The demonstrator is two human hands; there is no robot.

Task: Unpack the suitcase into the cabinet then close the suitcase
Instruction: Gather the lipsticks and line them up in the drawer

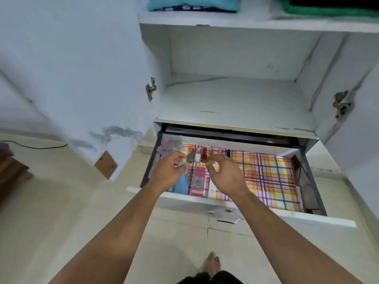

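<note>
The step in hand looks like the unpacking itself, at the stage of setting small toiletries in order in the cabinet's (pixel 231 58) pulled-out drawer (pixel 205 198). The suitcase is not in view, so how much is left in it cannot be told.

Both hands hang over the left part of the drawer. The left hand (pixel 168 173) has its fingers loosely curled, tips close to a grey bottle (pixel 190 157) at the left end of a short row; whether they touch it I cannot tell, and nothing shows as gripped. The right hand (pixel 225 175) is bent at the knuckles, thumb and forefinger drawn near each other just near of a red bottle (pixel 203 155). It may pinch something small, but the blur hides it. Between the grey and red ones stands a white bottle (pixel 197 157), and a dark stick (pixel 228 153) lies farther right. Near of the row lie a pink box (pixel 198 181) and a blue item (pixel 181 185), all on a plaid liner (pixel 270 177) whose right part is bare.

Folded clothes (pixel 192 5) rest on the shelf above, so that share seems done.

I judge the next move calls for letting the bottles stand steady, drawing both hands up without knocking the row, and then pushing the drawer in or turning away for more items. Closing the suitcase is not yet done.
</note>
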